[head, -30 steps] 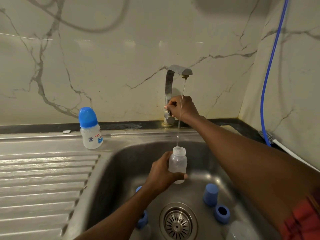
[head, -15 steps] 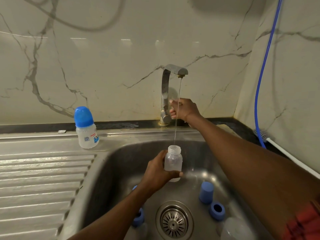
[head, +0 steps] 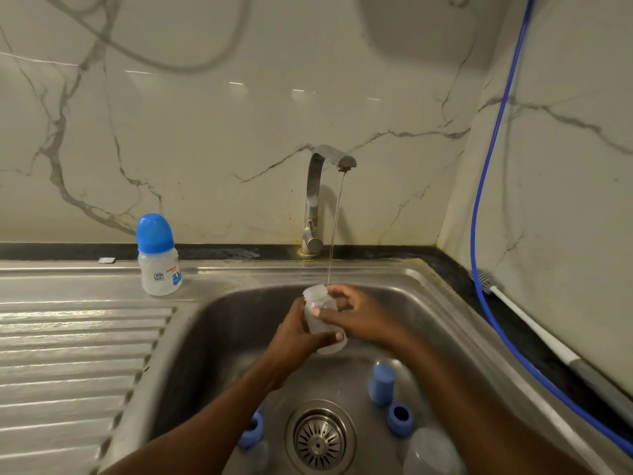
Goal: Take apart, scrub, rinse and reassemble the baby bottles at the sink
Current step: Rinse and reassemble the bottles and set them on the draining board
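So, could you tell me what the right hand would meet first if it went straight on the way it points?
The clear bottle: the right hand points left and its thumb touches the bottle's side, so nothing lies between. The left hand gripping that bottle comes next, though depth is hard to judge.

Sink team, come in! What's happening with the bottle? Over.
Left hand and right hand grip open bottle under thin tap stream. Blue cap, ring loose in sink. Nothing in the way.

Behind the tap [head: 313, 200] the wall [head: 205, 132] is cream with grey veins. Left of the tap, the clear capped bottle [head: 160, 274] has a blue cap [head: 154, 233]; below the tap, the open bottle [head: 315, 293] is frosted white.
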`<state>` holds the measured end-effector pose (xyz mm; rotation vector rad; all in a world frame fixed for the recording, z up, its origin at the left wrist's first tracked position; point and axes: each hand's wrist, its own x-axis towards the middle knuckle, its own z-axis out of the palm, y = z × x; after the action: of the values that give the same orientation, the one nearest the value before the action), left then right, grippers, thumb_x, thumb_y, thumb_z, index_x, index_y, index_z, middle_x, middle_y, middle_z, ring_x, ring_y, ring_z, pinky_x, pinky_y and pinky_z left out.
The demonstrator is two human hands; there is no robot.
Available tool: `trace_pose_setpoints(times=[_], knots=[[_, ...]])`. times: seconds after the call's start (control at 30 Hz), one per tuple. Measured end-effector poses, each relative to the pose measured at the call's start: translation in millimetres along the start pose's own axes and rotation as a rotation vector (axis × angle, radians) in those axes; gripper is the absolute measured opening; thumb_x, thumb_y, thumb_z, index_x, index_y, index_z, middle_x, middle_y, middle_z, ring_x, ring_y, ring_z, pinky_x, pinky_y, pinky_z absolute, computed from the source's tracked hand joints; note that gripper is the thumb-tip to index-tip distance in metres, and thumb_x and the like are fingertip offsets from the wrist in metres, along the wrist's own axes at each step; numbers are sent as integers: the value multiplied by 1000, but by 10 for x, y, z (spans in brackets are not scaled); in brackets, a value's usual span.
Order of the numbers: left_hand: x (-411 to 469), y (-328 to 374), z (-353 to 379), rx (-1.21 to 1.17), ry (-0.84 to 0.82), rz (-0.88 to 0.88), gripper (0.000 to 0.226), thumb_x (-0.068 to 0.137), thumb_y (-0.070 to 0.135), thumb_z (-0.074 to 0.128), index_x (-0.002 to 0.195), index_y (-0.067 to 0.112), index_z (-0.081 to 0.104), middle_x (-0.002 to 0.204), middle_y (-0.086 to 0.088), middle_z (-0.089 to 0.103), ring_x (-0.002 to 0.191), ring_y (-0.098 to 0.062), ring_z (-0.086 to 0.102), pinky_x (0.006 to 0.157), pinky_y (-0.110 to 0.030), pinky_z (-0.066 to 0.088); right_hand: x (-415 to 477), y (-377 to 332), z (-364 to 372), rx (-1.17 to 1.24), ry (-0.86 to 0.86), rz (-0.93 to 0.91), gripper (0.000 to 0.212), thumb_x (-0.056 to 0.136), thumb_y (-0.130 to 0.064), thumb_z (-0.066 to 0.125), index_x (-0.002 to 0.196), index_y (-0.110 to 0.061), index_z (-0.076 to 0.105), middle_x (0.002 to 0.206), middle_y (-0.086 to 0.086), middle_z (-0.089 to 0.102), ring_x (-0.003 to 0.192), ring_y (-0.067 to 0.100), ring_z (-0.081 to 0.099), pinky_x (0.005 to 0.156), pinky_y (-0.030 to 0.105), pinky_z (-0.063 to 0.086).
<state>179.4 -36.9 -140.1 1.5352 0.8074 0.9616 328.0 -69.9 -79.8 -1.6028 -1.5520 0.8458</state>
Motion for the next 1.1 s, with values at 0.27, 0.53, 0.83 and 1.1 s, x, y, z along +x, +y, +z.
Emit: trace_pose_setpoints(times=[0.27,0.53,0.83,1.1], knots=[[-9,58,-15,77,-16,79,56,83,13,76,131,24,51,118,-1,66,103,-10,68,83,-33,60,-26,116,196,23,63,7,59,82,-22,76,132,-30,46,113,-9,55,96,6,55,71,19,51],[-25,79,-14,34,-97,-72,38,88,10,66,106,44,60,100,-2,72,91,-18,71,77,-41,61,14,192,317,195,-79,27,52,90,-27,67,130,-48,40,131,-8,55,96,0,56,67,14,47],[27,74,37,-192,-73,-160,49,89,10,68,131,22,49,121,-12,66,102,-26,70,80,-39,59,207,242,251,211,173,16,41,104,-39,32,145,-35,37,141,4,49,103,12,51,69,21,46],[21,5,-76,-240,-5,-122,50,90,-1,60,134,22,48,126,-10,65,112,-23,66,97,-46,54,176,371,282,117,-5,-31,71,88,-37,68,146,-43,28,120,-15,49,96,0,54,69,16,50]])
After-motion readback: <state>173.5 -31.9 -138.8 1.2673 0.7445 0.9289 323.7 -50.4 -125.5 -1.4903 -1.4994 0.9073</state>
